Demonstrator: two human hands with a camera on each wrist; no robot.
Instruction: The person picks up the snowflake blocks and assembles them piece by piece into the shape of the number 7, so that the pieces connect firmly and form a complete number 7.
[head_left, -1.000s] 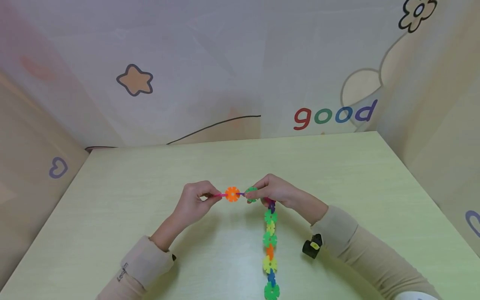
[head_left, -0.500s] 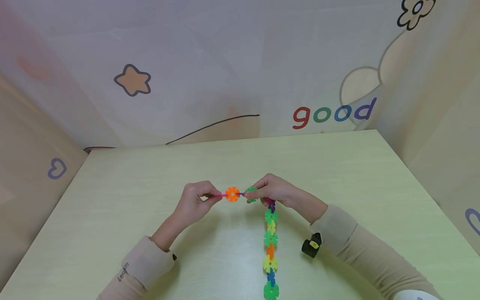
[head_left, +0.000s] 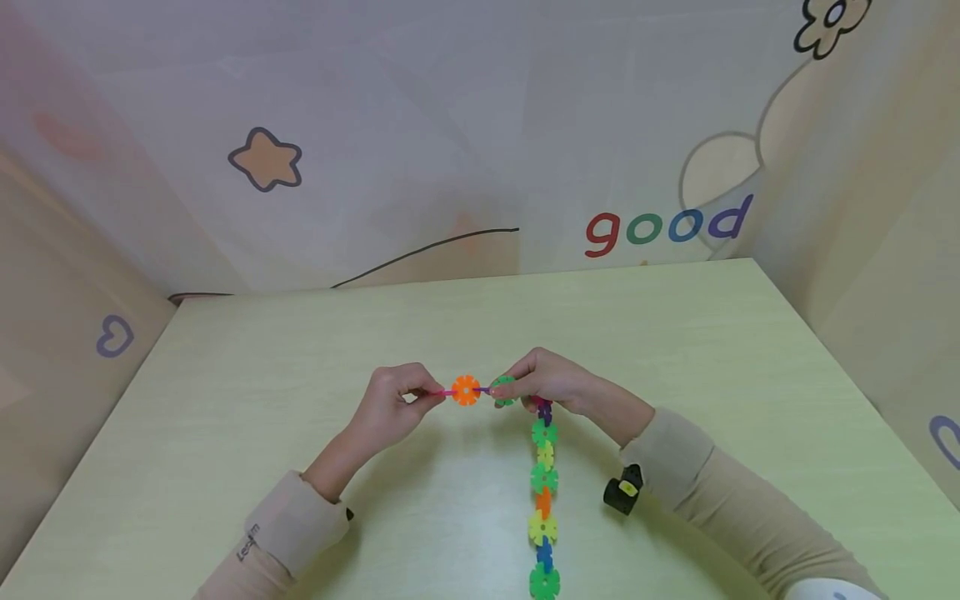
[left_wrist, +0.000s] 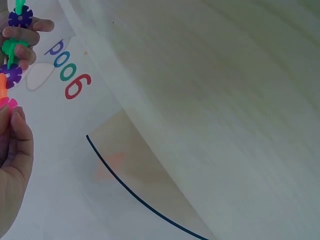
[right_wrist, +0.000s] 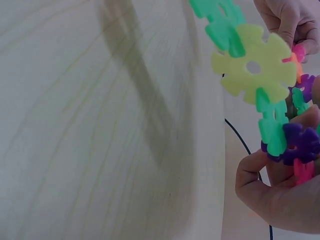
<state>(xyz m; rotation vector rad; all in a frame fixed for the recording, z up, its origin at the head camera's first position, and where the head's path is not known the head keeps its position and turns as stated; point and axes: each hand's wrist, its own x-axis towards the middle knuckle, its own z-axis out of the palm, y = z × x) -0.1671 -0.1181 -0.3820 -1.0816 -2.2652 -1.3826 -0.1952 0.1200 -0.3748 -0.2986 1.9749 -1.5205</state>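
Observation:
A chain of notched, flower-shaped plastic discs stretches between the hands above the table. My left hand (head_left: 393,408) pinches the pink disc (left_wrist: 8,103) at its left end between thumb and fingertips. To the right follow an orange disc (head_left: 466,390) and a purple disc (left_wrist: 12,76). My right hand (head_left: 551,379) grips the chain at a green disc (head_left: 505,389), with fingers curled around it. From that hand the rest of the chain drops toward me, including a yellow disc (right_wrist: 255,65) and a blue disc (head_left: 544,554). Its lower end lies outside the head view.
The pale wooden table (head_left: 300,350) spreads under both hands. A printed cloth backdrop (head_left: 420,125) rises along its back edge and sides. A small black camera (head_left: 623,492) sits at my right wrist. A white rounded object (head_left: 828,590) shows at the bottom right edge.
Both hands keep the same hold and place. The hanging part of the chain has swayed very slightly to the right.

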